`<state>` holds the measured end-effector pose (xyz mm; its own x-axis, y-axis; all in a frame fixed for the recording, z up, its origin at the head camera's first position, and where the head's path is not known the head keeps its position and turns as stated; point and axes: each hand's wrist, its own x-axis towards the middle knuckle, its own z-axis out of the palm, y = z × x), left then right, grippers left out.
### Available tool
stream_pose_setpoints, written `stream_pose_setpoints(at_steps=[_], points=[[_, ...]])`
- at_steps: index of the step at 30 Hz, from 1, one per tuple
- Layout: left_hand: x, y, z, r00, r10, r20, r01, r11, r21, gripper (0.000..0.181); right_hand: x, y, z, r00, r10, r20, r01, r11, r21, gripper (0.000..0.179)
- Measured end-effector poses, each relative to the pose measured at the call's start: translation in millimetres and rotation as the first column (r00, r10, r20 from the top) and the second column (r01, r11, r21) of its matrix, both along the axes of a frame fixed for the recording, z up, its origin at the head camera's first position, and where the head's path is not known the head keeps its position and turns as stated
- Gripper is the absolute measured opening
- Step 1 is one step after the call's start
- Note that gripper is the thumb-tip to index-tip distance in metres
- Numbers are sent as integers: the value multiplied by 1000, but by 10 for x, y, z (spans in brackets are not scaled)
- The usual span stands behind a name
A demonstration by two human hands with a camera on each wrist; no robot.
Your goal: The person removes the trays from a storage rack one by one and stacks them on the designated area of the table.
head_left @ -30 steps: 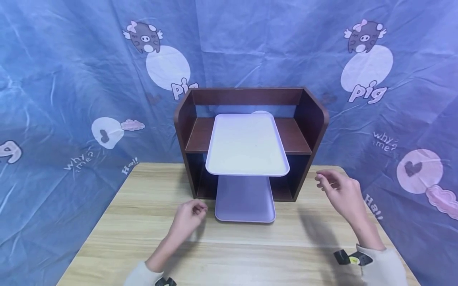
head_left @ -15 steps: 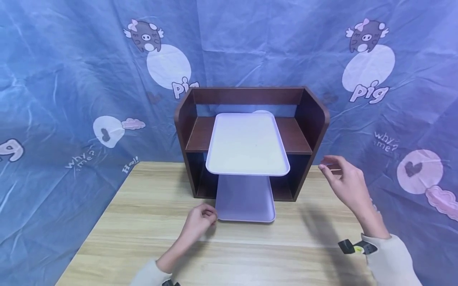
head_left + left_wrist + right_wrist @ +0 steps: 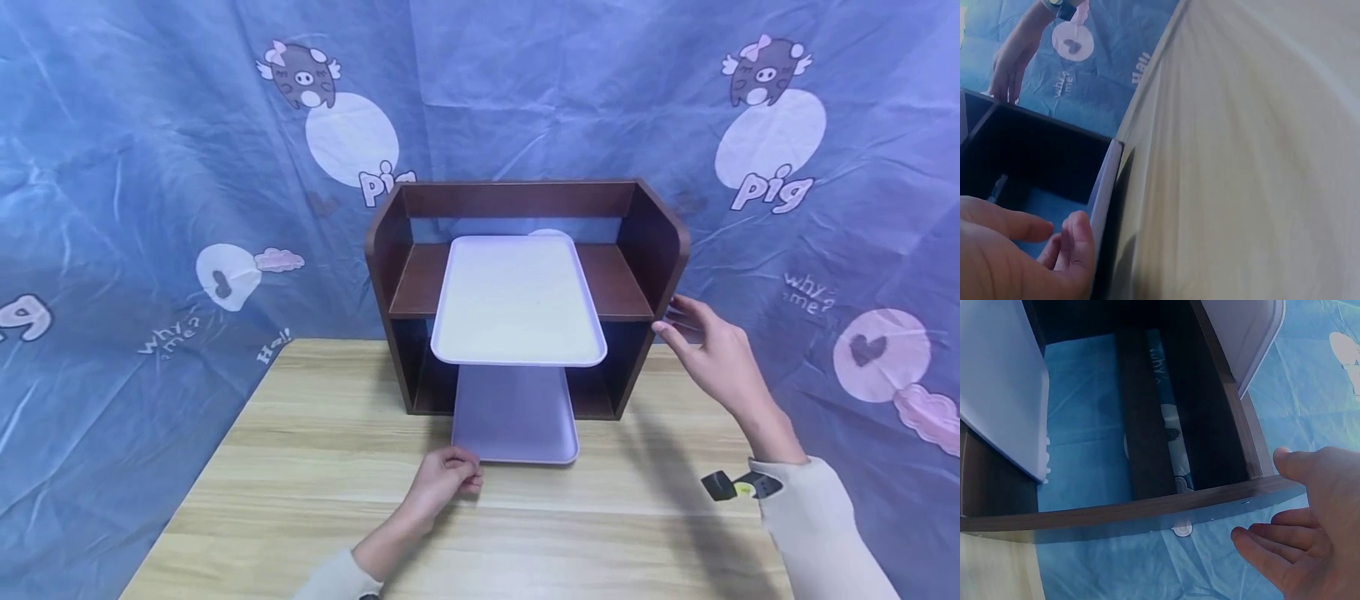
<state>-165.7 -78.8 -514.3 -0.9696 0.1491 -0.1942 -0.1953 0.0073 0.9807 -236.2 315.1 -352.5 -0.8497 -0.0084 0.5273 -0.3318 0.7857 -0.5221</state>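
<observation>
A dark brown two-tier shelf (image 3: 517, 200) stands on the wooden table. One pale lilac tray (image 3: 517, 300) lies on its upper level, jutting out over the front. Below, a second lilac tray (image 3: 517, 417) sticks out of the lower level onto the table. My left hand (image 3: 446, 483), fingers loosely bent, is at that lower tray's front left corner, covering it in the head view. My right hand (image 3: 708, 346) is beside the shelf's right side panel (image 3: 1147, 509). Its thumb is right at the panel's front edge, and its fingers extend along the outer side, apart from the thumb.
The table (image 3: 300, 483) reaches out to both sides and in front of the shelf. A blue cloth (image 3: 187, 125) printed with pigs and words hangs behind and at both sides. A camera strap (image 3: 742, 485) sits on the right wrist.
My left hand has moved right, from beside the lower tray to its front left corner. My right hand has risen and come in to the shelf's right side. Shelf and trays look unmoved.
</observation>
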Motion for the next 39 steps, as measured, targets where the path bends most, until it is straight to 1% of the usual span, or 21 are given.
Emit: stream_pose_setpoints(at_steps=[3,7,13,16,19,23,26,29,34,35,39], points=[[14,43,-38,999,-5,45,2,998,61,26,-39,-22,45,998,-1,58,2,1000,-14,65],[36,81,-72,995,-30,98,14,988,154,33,-79,-47,71,995,3,100,0,999,-33,67],[34,115,-93,987,-64,148,21,961,276,36,-140,-93,60,994,27,108,-23,999,-38,64],[28,139,-118,982,-69,175,12,951,308,36,-154,-117,36,994,18,108,-14,999,-37,64],[27,177,-148,981,-72,182,9,946,325,37,-168,-138,0,993,26,117,-20,998,-52,63],[21,248,-183,981,-59,186,-12,932,362,37,-174,-167,-33,991,41,127,-32,997,-73,60],[15,309,-201,980,-45,193,-35,919,392,39,-171,-185,-45,991,31,132,-19,996,-89,60],[11,369,-203,980,-21,197,-68,899,433,45,-176,-207,-57,991,14,136,0,995,-102,61],[5,451,-182,976,13,216,-124,852,509,59,-196,-244,-81,992,-11,124,24,994,-107,59],[4,463,-178,975,18,222,-133,846,517,61,-198,-246,-83,993,-18,119,31,994,-106,58],[7,496,-167,971,47,233,-166,834,526,62,-193,-254,-81,993,-34,113,46,993,-107,59]])
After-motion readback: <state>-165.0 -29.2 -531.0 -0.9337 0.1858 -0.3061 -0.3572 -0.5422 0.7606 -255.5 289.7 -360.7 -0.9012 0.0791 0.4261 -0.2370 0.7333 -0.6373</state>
